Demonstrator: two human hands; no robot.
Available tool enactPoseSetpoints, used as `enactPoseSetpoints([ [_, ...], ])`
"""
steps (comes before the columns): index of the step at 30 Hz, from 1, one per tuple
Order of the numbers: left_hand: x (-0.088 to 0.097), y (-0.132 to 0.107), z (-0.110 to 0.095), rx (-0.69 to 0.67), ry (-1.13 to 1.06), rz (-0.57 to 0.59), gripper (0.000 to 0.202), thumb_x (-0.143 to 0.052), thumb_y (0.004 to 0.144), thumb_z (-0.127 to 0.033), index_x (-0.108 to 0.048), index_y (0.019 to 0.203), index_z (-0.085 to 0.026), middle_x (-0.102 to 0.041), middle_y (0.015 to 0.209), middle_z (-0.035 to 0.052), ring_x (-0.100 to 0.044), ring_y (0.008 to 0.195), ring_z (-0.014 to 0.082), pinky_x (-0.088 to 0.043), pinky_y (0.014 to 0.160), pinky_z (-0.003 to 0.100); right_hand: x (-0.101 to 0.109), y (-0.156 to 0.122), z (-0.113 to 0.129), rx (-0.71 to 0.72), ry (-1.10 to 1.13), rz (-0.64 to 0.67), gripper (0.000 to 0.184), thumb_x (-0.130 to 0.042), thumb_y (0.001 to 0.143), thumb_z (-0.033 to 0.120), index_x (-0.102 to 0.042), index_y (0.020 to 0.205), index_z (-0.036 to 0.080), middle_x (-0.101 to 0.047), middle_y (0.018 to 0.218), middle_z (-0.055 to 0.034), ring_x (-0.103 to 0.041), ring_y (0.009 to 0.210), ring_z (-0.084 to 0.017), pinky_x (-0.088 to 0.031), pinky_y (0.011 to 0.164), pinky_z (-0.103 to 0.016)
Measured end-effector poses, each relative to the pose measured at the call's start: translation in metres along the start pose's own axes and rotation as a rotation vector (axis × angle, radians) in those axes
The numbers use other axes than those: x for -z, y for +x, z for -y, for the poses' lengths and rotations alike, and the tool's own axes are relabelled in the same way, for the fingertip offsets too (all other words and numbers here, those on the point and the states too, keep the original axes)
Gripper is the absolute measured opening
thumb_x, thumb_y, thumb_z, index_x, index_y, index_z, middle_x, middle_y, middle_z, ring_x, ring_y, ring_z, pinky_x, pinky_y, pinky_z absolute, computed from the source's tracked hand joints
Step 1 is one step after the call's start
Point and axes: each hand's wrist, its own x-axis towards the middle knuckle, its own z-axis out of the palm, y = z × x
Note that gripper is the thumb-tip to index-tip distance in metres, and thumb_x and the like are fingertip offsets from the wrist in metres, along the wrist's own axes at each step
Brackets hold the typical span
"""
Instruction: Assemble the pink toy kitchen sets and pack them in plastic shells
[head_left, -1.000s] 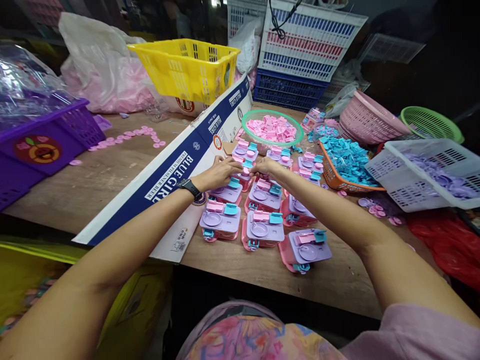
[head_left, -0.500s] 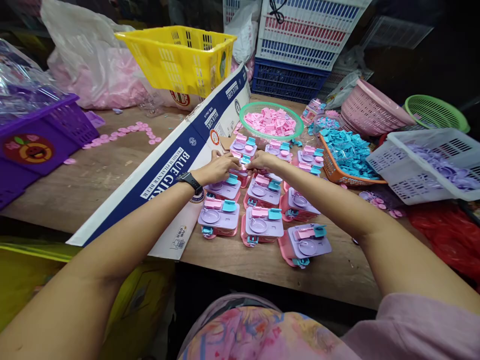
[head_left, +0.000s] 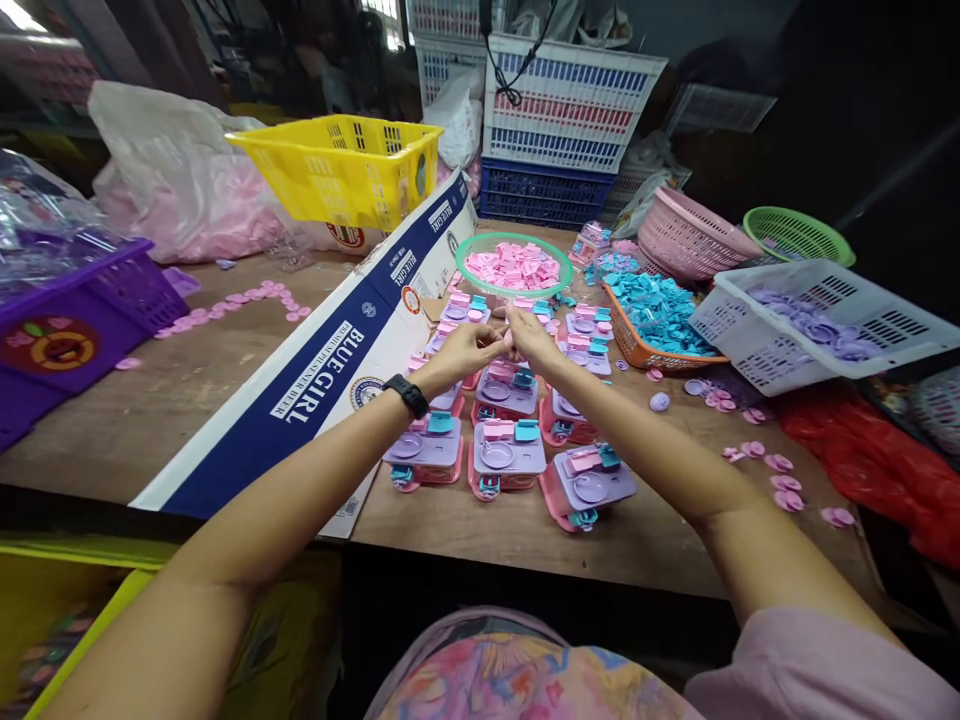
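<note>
My left hand [head_left: 466, 355], with a black watch on its wrist, and my right hand [head_left: 531, 335] meet above rows of purple-and-pink toy sets. Both hands are closed, fingertips together. A small pink bit shows between them, too small to name. Below them is a toy set [head_left: 506, 388] with a purple top, a round purple pan shape and pink and turquoise pieces. Nearer me stand more of these sets: one front left [head_left: 426, 445], one front middle [head_left: 508, 458], one front right [head_left: 591, 485]. My hands partly hide the sets behind.
A green basket [head_left: 564, 283] of pink pieces lies beyond the sets. On the right are an orange basket [head_left: 660, 358] of turquoise pieces and a white basket [head_left: 757, 335] of purple parts. A cardboard sheet [head_left: 300, 410] borders the left; a yellow basket [head_left: 337, 180] sits behind it.
The view has shifted, showing more on the right. My hands have lifted off the toy set they were touching and come together, fingertips to fingertips.
</note>
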Motion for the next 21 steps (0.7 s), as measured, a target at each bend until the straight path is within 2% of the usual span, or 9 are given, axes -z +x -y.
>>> enactPoseSetpoints([
  [3, -0.021, 0.008, -0.004, 0.202, -0.240, -0.022, 0.029, -0.084, 0.069, -0.039, -0.065, 0.064, -0.017, -0.069, 0.069, 0.0059, -0.060, 0.065, 0.0148, -0.045, 0.062, 0.028, 0.011, -0.010, -0.003, 0.087, -0.123, -0.060, 0.056, -0.034, 0.106, 0.064, -0.065, 0.122, 0.020, -0.063, 0.069, 0.0010, -0.057, 0.054, -0.011, -0.043, 0.054, -0.018],
  [5, -0.028, 0.018, -0.005, 0.268, -0.295, -0.030, 0.027, -0.084, 0.067, -0.034, -0.064, 0.067, -0.017, -0.069, 0.069, 0.0050, -0.061, 0.063, 0.0146, -0.045, 0.059, 0.027, 0.020, -0.015, -0.002, 0.119, -0.185, -0.022, 0.058, -0.032, 0.105, 0.066, -0.065, 0.119, 0.020, -0.060, 0.062, 0.0018, -0.055, 0.049, -0.011, -0.043, 0.053, -0.019],
  [8, -0.031, 0.030, -0.007, 0.298, -0.321, -0.017, 0.023, -0.082, 0.065, -0.026, -0.061, 0.070, -0.018, -0.066, 0.069, 0.0030, -0.061, 0.062, 0.0144, -0.048, 0.058, 0.029, 0.035, -0.021, 0.000, 0.170, -0.280, 0.061, 0.049, -0.033, 0.109, 0.054, -0.067, 0.111, 0.018, -0.051, 0.049, 0.0039, -0.052, 0.043, -0.012, -0.040, 0.051, -0.020],
  [11, -0.029, 0.038, -0.007, 0.302, -0.316, -0.005, 0.020, -0.079, 0.065, -0.020, -0.060, 0.070, -0.018, -0.064, 0.067, 0.0025, -0.059, 0.060, 0.0141, -0.051, 0.062, 0.032, 0.054, -0.024, -0.001, 0.202, -0.379, 0.116, 0.042, -0.039, 0.109, 0.042, -0.067, 0.094, 0.016, -0.049, 0.046, 0.0033, -0.053, 0.045, -0.013, -0.038, 0.052, -0.021],
  [13, -0.028, 0.042, -0.006, 0.278, -0.280, -0.014, 0.019, -0.079, 0.064, -0.019, -0.061, 0.071, -0.018, -0.064, 0.067, 0.0022, -0.058, 0.059, 0.0137, -0.049, 0.062, 0.032, 0.068, -0.023, -0.004, 0.250, -0.415, 0.124, 0.037, -0.052, 0.104, 0.041, -0.069, 0.084, 0.015, -0.057, 0.054, 0.0005, -0.059, 0.056, -0.014, -0.040, 0.057, -0.022],
  [16, -0.027, 0.050, -0.001, 0.208, -0.190, -0.023, 0.021, -0.080, 0.062, -0.014, -0.062, 0.072, -0.018, -0.061, 0.064, 0.0001, -0.055, 0.058, 0.0130, -0.046, 0.063, 0.031, 0.085, -0.017, -0.012, 0.328, -0.389, 0.165, 0.026, -0.075, 0.087, 0.040, -0.075, 0.083, 0.014, -0.070, 0.075, -0.0025, -0.062, 0.074, -0.015, -0.042, 0.066, -0.022],
  [18, -0.029, 0.056, 0.003, 0.163, -0.124, -0.004, 0.022, -0.079, 0.062, -0.010, -0.061, 0.072, -0.018, -0.059, 0.061, -0.0011, -0.055, 0.058, 0.0131, -0.045, 0.063, 0.030, 0.091, -0.012, -0.017, 0.264, -0.343, 0.230, 0.025, -0.082, 0.077, 0.036, -0.077, 0.084, 0.013, -0.069, 0.072, -0.0012, -0.057, 0.067, -0.012, -0.039, 0.061, -0.021],
  [21, -0.034, 0.063, 0.009, 0.117, -0.016, 0.036, 0.018, -0.075, 0.064, -0.009, -0.063, 0.074, -0.018, -0.060, 0.061, -0.0010, -0.056, 0.058, 0.0144, -0.046, 0.063, 0.030, 0.091, -0.006, -0.020, 0.009, -0.241, 0.278, 0.016, -0.084, 0.075, 0.023, -0.074, 0.078, 0.010, -0.060, 0.056, 0.0026, -0.043, 0.048, -0.006, -0.029, 0.048, -0.020],
])
